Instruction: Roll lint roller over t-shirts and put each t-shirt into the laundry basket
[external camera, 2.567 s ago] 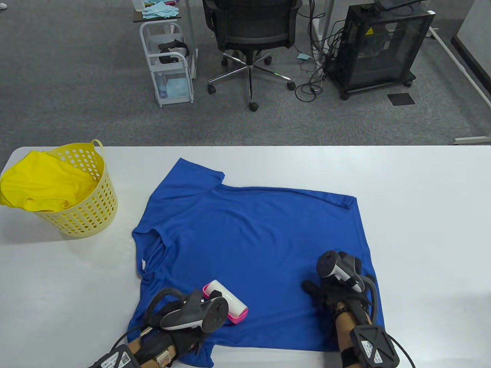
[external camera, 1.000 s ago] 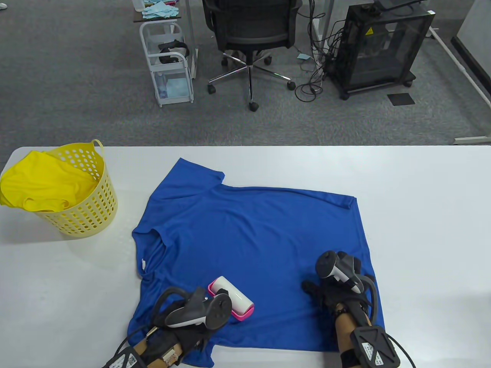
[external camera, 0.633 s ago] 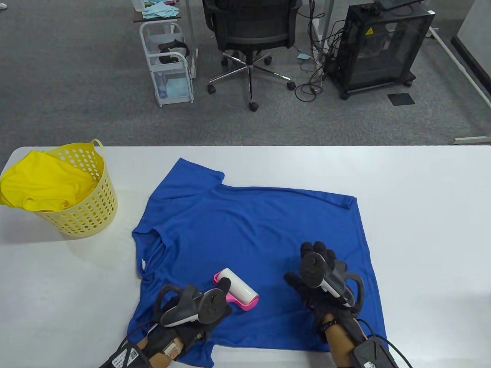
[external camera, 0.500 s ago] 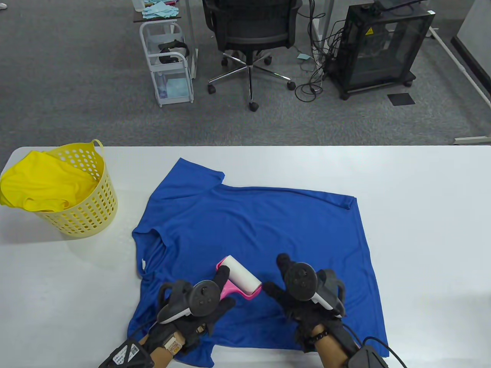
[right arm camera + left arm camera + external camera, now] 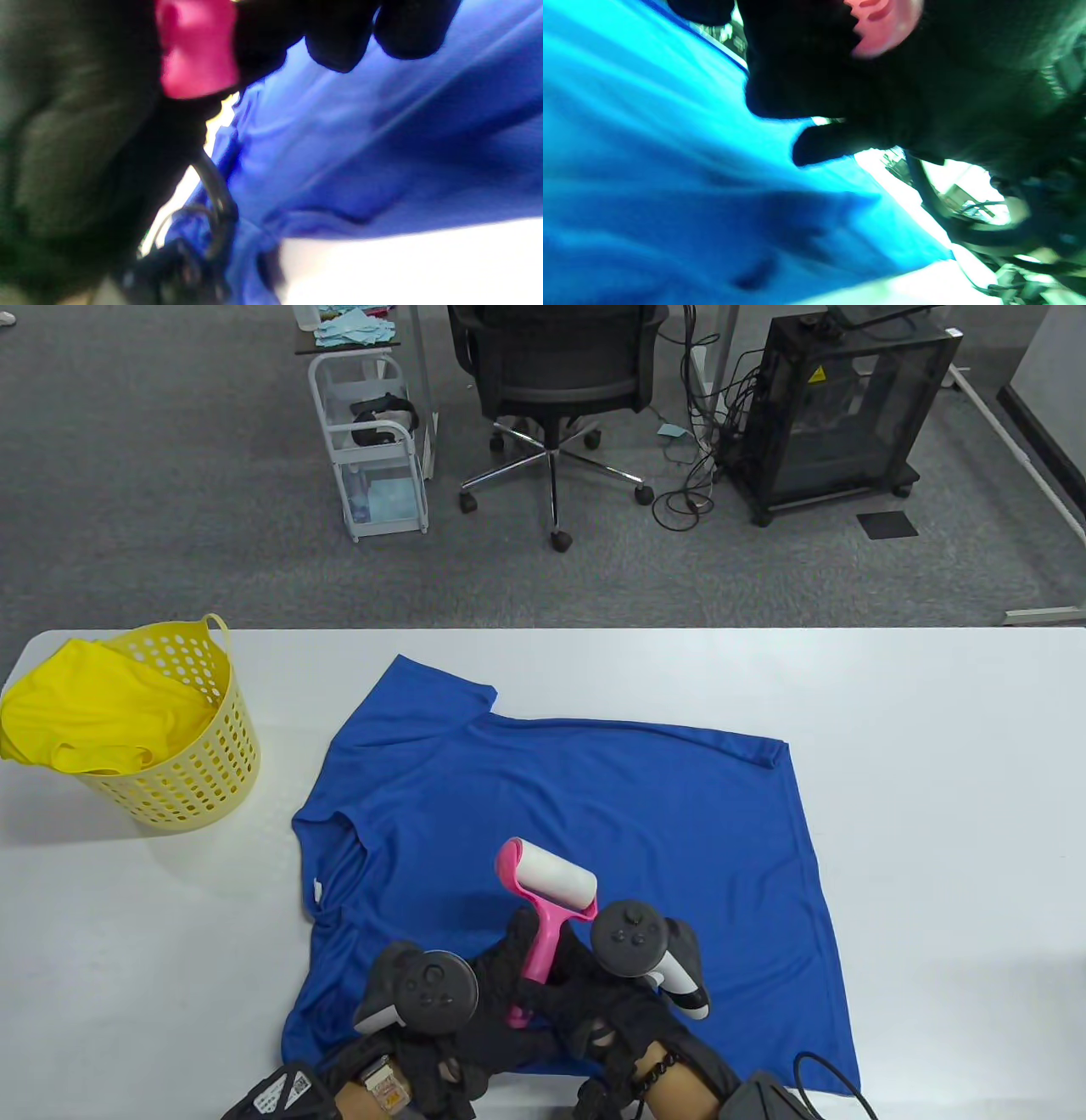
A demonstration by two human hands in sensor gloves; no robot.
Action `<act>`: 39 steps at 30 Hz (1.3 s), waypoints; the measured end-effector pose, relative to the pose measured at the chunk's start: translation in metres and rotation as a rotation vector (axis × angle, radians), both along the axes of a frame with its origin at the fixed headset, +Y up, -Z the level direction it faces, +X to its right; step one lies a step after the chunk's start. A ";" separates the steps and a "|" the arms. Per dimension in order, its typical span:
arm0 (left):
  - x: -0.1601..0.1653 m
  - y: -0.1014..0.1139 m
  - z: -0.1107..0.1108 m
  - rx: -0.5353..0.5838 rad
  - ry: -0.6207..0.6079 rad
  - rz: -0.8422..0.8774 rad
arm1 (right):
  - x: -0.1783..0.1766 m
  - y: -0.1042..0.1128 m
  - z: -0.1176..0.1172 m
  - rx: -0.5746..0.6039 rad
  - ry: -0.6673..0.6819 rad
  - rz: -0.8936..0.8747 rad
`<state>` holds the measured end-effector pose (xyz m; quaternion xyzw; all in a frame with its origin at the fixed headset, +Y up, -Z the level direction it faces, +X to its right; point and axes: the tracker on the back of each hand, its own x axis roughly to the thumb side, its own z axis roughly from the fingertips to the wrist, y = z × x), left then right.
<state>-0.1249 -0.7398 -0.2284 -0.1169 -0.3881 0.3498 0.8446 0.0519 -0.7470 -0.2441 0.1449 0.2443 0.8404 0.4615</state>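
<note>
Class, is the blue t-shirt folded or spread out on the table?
Spread out: the blue t-shirt lies flat on the table, sleeves showing.

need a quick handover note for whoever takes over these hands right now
Left hand and right hand: both meet at the pink handle of the white lint roller, held above the blue t-shirt; exact grips are hard to read.
Blue t-shirt lies spread flat on the white table.
Done: yellow t-shirt sits in the yellow perforated laundry basket.
Left: roll the blue t-shirt, then basket it.

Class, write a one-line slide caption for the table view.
Both gloved hands grip a pink lint roller above a blue t-shirt.
</note>
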 end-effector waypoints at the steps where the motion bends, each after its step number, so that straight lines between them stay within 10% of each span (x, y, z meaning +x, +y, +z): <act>1: 0.000 -0.002 -0.001 -0.039 -0.020 0.023 | 0.002 0.000 -0.001 -0.016 0.003 -0.024; 4: 0.000 -0.004 -0.003 -0.030 -0.016 0.017 | 0.008 0.003 -0.003 0.001 -0.040 -0.059; 8: -0.008 0.002 -0.008 0.156 0.113 -0.043 | 0.030 0.017 -0.009 0.321 -0.252 0.126; 13: -0.035 -0.009 -0.033 0.530 0.259 -0.628 | 0.091 0.057 -0.010 0.505 -0.451 0.337; 17: -0.060 -0.030 -0.058 0.261 0.306 -0.923 | 0.145 0.081 0.001 0.328 -0.461 0.663; 23: -0.080 -0.057 -0.063 -0.242 0.182 -1.031 | 0.172 0.056 0.010 0.108 -0.488 0.717; 29: -0.076 -0.052 -0.057 -0.154 0.196 -1.053 | 0.167 0.029 -0.020 0.019 -0.516 0.790; 39: -0.075 -0.052 -0.057 -0.144 0.198 -1.057 | 0.142 0.015 -0.136 0.011 -0.679 0.826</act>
